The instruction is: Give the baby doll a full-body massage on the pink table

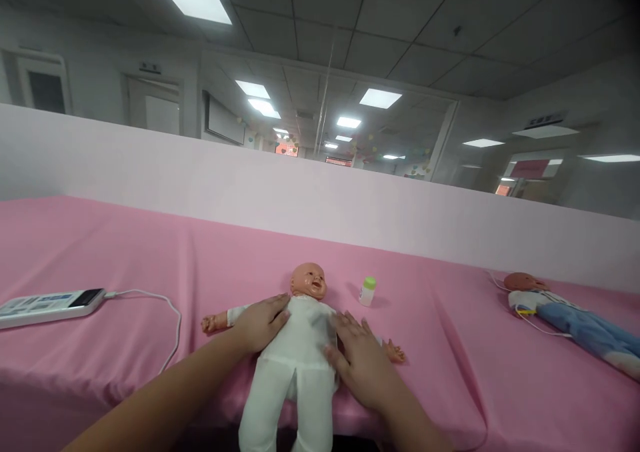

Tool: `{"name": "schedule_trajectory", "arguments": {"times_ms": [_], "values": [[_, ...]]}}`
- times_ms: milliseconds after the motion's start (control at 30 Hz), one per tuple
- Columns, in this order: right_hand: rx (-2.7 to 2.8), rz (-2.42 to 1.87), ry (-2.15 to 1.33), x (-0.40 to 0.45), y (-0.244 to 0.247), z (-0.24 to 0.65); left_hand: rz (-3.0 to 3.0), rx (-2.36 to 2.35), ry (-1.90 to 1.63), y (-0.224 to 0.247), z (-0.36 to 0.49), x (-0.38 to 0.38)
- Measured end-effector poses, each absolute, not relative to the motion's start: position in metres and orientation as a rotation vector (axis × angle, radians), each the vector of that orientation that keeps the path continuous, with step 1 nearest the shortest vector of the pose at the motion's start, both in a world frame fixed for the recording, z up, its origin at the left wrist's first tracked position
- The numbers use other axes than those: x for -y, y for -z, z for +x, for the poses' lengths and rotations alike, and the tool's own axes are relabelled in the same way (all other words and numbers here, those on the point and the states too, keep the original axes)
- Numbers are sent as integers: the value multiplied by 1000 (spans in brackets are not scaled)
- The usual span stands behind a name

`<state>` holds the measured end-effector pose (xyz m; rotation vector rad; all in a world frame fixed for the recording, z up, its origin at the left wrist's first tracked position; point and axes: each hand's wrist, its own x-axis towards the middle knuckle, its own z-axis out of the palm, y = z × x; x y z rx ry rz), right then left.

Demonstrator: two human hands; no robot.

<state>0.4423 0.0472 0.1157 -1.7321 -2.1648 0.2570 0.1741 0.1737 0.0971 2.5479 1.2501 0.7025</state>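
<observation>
A baby doll [303,332] in a white suit lies face up on the pink cloth [225,259], its arms spread and its legs toward me. My left hand [265,323] rests on the doll's shoulder and upper arm at the left, fingers extended. Against the other side of the chest lies my right hand [357,355], its fingers spread over the doll's side and upper arm. Both palms are hidden. A small bottle with a green cap [368,292] stands right of the doll's head.
On the left lies a white device [50,307] with a screen and a white cable [175,312]. A second doll [580,319] in blue and white lies at the far right. Behind the cloth runs a low pale wall [300,199] topped by glass.
</observation>
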Motion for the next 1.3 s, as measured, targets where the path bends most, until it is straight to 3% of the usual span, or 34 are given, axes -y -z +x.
{"name": "schedule_trajectory", "arguments": {"times_ms": [200, 467, 800, 1033, 1300], "values": [[2443, -1142, -523, -17, -132, 403, 2574, -1239, -724, -91, 172, -176], [2315, -1557, -501, -99, -133, 425, 2592, -1254, -644, -93, 170, -172], [2019, -1721, -437, -107, -117, 454, 2583, -1295, -657, -109, 162, -149], [2044, -1744, -387, -110, -117, 454, 2668, -653, -491, -137, 180, -74], [2044, -1713, -402, -109, -116, 456, 2709, -852, -482, -136, 220, -137]]}}
